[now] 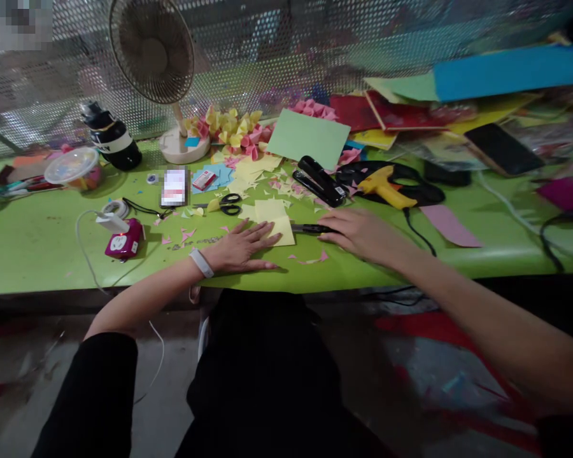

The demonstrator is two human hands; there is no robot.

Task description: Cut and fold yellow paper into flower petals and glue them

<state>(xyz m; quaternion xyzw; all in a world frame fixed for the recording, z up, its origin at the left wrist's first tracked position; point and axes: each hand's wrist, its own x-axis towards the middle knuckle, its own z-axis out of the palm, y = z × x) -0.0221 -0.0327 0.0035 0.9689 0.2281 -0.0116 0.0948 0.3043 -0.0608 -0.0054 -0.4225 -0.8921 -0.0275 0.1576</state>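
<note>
My left hand point(246, 246) lies flat with spread fingers, its fingertips on a folded sheet of pale yellow paper point(282, 228). From the right, my right hand point(351, 232) grips a dark utility knife point(310, 228), whose front end meets the paper's right edge. How far its blade reaches into the fold is hidden. Just beyond the paper are small yellow and pink paper scraps point(289, 186) and a black stapler point(321, 182). Black-handled scissors point(229, 205) rest to the left of it.
A yellow glue gun point(386, 187) sits on a black holder at the right, near a dark phone point(503, 149). Behind are folded paper flowers point(233, 130), a fan point(153, 60) and a black bottle point(112, 140). A purple power adapter point(125, 240) with a white cable stands left.
</note>
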